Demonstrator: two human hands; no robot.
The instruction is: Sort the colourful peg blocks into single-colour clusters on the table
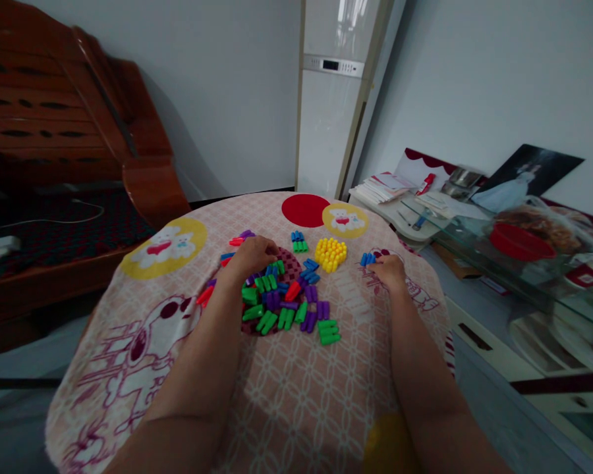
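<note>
Single head-worn view, facing forward and down — fairly near, above a cloth-covered table (306, 388)

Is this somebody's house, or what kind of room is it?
It looks like a room in a home, maybe a living room. There's a big wooden bench on the left, a tall white unit, perhaps an air conditioner, and a tablecloth with cartoon pictures.

Dimly and coolly lit, with bright window-like glare high on the glossy white upright cabinet (329, 118), soft shadow across the near pink patterned cloth-covered tabletop (301, 395), darkened corners, wide-angle stretching toward the edges, and slightly smeared fine detail.
</note>
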